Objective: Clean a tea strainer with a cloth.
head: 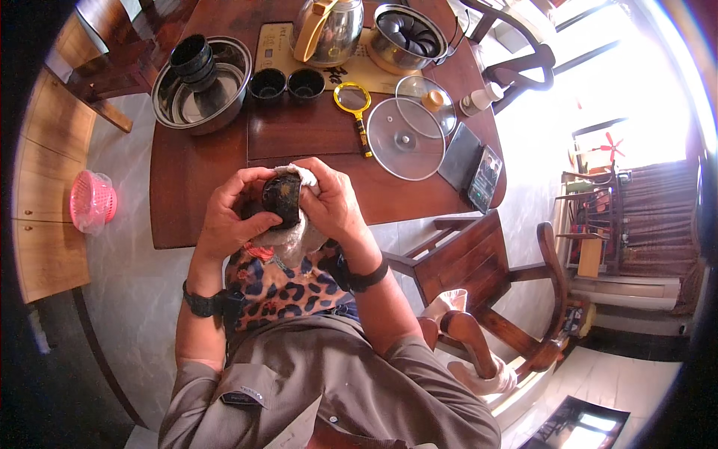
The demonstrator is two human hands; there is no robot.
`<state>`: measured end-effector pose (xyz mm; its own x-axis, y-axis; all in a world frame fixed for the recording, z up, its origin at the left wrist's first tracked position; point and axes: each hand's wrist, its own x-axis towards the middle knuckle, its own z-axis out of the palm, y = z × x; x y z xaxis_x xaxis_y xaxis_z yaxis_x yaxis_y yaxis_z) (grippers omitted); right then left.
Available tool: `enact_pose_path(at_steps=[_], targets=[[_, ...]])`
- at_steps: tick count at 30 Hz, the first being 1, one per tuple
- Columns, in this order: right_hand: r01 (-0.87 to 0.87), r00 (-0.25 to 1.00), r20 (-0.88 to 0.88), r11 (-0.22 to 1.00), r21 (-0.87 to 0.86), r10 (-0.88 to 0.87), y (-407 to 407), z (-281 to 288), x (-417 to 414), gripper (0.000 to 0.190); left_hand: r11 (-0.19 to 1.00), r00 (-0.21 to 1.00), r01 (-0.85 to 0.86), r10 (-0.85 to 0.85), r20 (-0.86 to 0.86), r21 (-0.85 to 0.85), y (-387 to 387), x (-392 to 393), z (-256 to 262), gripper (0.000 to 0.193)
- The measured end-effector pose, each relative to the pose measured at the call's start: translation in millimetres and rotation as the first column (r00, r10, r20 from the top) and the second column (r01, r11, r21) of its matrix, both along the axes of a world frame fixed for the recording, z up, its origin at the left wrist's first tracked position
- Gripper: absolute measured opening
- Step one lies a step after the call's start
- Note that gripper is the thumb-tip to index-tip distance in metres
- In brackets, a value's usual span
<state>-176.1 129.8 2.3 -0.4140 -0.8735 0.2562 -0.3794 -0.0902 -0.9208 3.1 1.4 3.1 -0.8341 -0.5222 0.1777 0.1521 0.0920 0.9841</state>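
Note:
Just off the table's front edge, my left hand [233, 210] grips a small black bowl [282, 196], tilted on its side, with the thumb across its underside. A whitish cloth [294, 241] is bunched against the bowl's rim and hangs below it. My right hand [332, 196] presses that cloth to the bowl, its thumb near the rim. Ahead on the dark wooden table [196, 185] stand two similar black bowls [267, 84] side by side. More black bowls [192, 59] are stacked in a steel basin [241, 115] at the left.
A yellow-rimmed magnifying glass [360, 126], two glass lids [405, 160], a white bottle [479, 100] and a propped phone [483, 178] lie rightward. Behind are a kettle [342, 33] and a steel pot [381, 53] holding dark pieces. A wooden chair [465, 264] stands right; a pink basket [92, 201] left.

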Motion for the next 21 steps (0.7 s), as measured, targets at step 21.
enact_pose_path(at_steps=[21], targets=[[0.003, 1.0, -0.007, 1.0, -0.003, -0.003, 0.3, -4.7, -0.9, 0.038, 1.0, 0.999, 0.004, -0.003, -0.049, 0.009, -1.2, 2.4, -7.4, 0.058]])
